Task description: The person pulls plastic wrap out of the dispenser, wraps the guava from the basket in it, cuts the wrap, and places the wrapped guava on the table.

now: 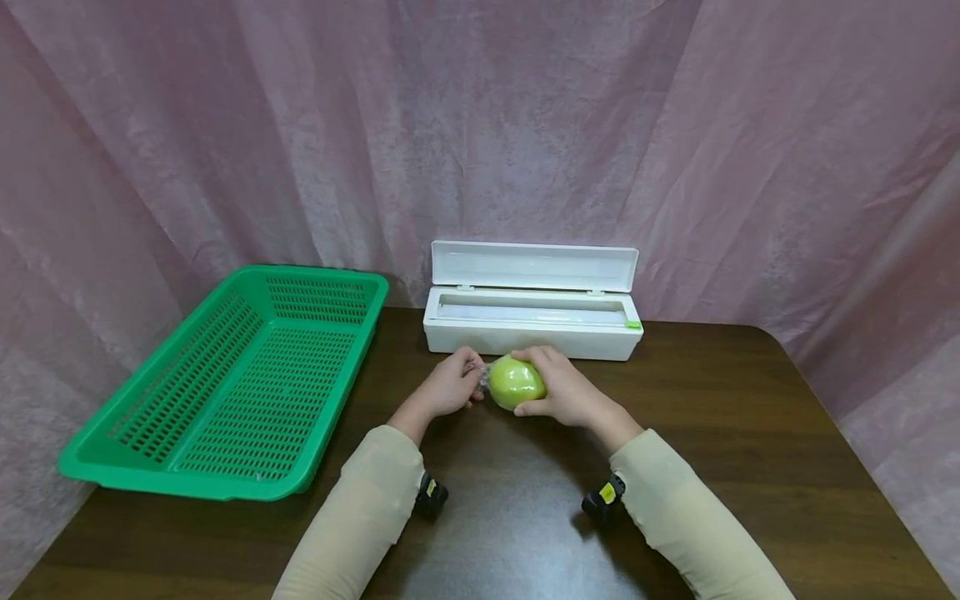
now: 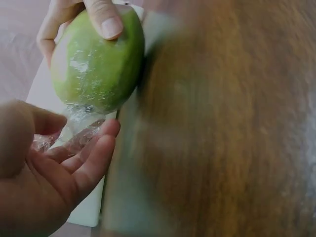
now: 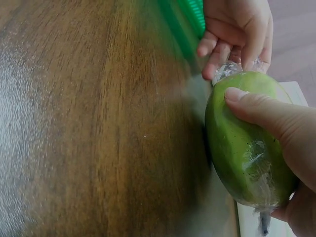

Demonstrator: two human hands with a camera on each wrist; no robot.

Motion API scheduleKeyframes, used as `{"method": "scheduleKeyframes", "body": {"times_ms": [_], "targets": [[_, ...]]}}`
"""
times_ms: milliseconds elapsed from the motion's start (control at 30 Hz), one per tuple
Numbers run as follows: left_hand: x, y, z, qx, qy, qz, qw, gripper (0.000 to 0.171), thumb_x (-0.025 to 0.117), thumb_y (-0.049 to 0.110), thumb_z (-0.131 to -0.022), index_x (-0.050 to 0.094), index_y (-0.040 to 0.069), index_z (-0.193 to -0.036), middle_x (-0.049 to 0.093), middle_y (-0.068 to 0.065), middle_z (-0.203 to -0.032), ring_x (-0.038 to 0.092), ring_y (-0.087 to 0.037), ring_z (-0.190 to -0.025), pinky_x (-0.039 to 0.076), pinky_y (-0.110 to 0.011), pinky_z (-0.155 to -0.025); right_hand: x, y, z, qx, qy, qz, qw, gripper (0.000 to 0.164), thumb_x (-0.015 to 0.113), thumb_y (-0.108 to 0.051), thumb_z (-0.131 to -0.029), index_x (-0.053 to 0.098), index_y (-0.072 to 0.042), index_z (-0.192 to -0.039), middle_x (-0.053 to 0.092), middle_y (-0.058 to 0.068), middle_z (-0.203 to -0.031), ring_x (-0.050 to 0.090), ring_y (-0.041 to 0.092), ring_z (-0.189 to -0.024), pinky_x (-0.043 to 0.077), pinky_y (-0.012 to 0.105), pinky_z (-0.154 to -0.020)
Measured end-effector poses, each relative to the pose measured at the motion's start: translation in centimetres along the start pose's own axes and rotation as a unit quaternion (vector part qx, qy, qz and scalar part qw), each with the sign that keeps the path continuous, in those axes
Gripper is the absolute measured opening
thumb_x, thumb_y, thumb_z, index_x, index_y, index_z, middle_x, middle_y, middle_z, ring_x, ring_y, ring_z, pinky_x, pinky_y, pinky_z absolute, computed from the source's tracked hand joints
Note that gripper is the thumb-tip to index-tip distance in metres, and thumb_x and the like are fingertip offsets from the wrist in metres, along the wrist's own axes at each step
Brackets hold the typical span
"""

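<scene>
A smooth green oval fruit (image 1: 516, 382), much like a mango, is covered in glossy clear plastic wrap. My right hand (image 1: 562, 388) grips it from the right, and in the right wrist view the thumb (image 3: 252, 104) lies across its skin. A short dark stem (image 3: 265, 222) pokes out at one end under the film. At the opposite end, loose plastic wrap (image 2: 81, 129) is gathered in a crumpled tail. My left hand (image 1: 452, 383) holds that tail between thumb and fingers, close beside the fruit.
Behind the hands stands a white wrap dispenser box (image 1: 525, 340), its lid (image 1: 534, 265) raised and a roll inside. A green plastic basket (image 1: 225, 487) with slotted sides sits at the left on the brown wooden table (image 1: 750, 467). Pink curtains (image 1: 525, 125) hang behind.
</scene>
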State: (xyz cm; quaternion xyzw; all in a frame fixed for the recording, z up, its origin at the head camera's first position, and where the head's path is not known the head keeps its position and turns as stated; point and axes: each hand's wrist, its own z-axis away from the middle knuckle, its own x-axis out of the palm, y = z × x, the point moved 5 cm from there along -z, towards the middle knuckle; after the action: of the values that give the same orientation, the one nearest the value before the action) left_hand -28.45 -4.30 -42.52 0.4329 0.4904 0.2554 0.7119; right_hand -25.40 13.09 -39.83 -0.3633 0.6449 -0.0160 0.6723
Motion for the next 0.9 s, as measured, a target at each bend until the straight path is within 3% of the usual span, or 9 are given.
{"method": "scheduleKeyframes", "body": {"times_ms": [100,200,267,400,600,800,900], "targets": [[0.2,-0.3,0.0,-0.049,-0.023,0.097,0.9938,0.020,0.040,0.015,-0.098,0.045,0.006,-0.115,0.057,-0.018,-0.105,0.064,-0.021,-0.076,0.054,-0.030,-0.060,0.0,0.0,0.1,0.003,0.003,0.002,1.000,0.076,0.080,-0.030,-0.075,0.041,-0.014,-0.138,0.045,0.011,-0.133,0.046,0.026,-0.116,0.042,0.046,-0.096],[0.4,-0.6,0.0,-0.098,-0.033,0.189,0.9766,0.030,0.040,0.025,-0.098,0.043,0.006,-0.121,0.051,-0.019,-0.118,0.065,-0.025,-0.082,0.056,-0.033,-0.066,0.1,0.0,0.1,0.002,0.005,0.003,1.000,0.076,0.081,-0.030,-0.075,0.041,-0.014,-0.138,0.044,0.011,-0.133,0.046,0.027,-0.117,0.042,0.046,-0.097],[0.5,-0.8,0.0,-0.119,-0.037,0.224,0.9667,0.035,0.041,0.032,-0.100,0.043,0.005,-0.122,0.050,-0.018,-0.121,0.064,-0.026,-0.087,0.057,-0.034,-0.072,0.1,-0.1,0.1,0.001,0.005,0.005,1.000,0.076,0.081,-0.030,-0.075,0.041,-0.014,-0.138,0.044,0.012,-0.133,0.045,0.027,-0.118,0.042,0.046,-0.098],[0.5,-1.2,-0.2,-0.110,-0.022,0.227,0.9674,0.031,0.052,0.025,-0.098,0.049,0.000,-0.117,0.056,-0.015,-0.112,0.065,-0.021,-0.087,0.057,-0.032,-0.076,0.1,-0.2,0.1,0.002,0.004,0.008,1.000,0.076,0.081,-0.030,-0.075,0.041,-0.014,-0.138,0.044,0.012,-0.133,0.046,0.027,-0.117,0.042,0.046,-0.097],[0.1,-1.5,-0.6,-0.089,0.017,0.225,0.9701,0.025,0.062,0.014,-0.091,0.061,-0.003,-0.110,0.065,-0.008,-0.094,0.064,-0.013,-0.076,0.056,-0.027,-0.069,0.1,-0.3,0.1,0.005,0.003,0.006,1.000,0.076,0.081,-0.030,-0.074,0.042,-0.015,-0.138,0.044,0.012,-0.132,0.045,0.027,-0.116,0.042,0.045,-0.096],[-0.1,-1.8,-0.8,-0.081,0.009,0.249,0.9650,0.030,0.064,0.005,-0.088,0.061,-0.008,-0.115,0.066,-0.005,-0.086,0.064,-0.010,-0.071,0.056,-0.024,-0.067,0.2,-0.1,0.0,0.008,0.000,0.004,1.000,0.076,0.080,-0.030,-0.075,0.041,-0.015,-0.138,0.044,0.012,-0.133,0.045,0.027,-0.117,0.042,0.046,-0.096],[-0.1,-1.8,-0.7,-0.078,0.012,0.245,0.9662,0.031,0.065,0.003,-0.087,0.061,-0.008,-0.116,0.067,-0.005,-0.087,0.064,-0.009,-0.070,0.056,-0.024,-0.067,0.2,0.0,0.0,0.010,0.000,0.004,1.000,0.076,0.080,-0.030,-0.075,0.041,-0.015,-0.139,0.044,0.012,-0.133,0.045,0.027,-0.117,0.042,0.046,-0.096]]}}
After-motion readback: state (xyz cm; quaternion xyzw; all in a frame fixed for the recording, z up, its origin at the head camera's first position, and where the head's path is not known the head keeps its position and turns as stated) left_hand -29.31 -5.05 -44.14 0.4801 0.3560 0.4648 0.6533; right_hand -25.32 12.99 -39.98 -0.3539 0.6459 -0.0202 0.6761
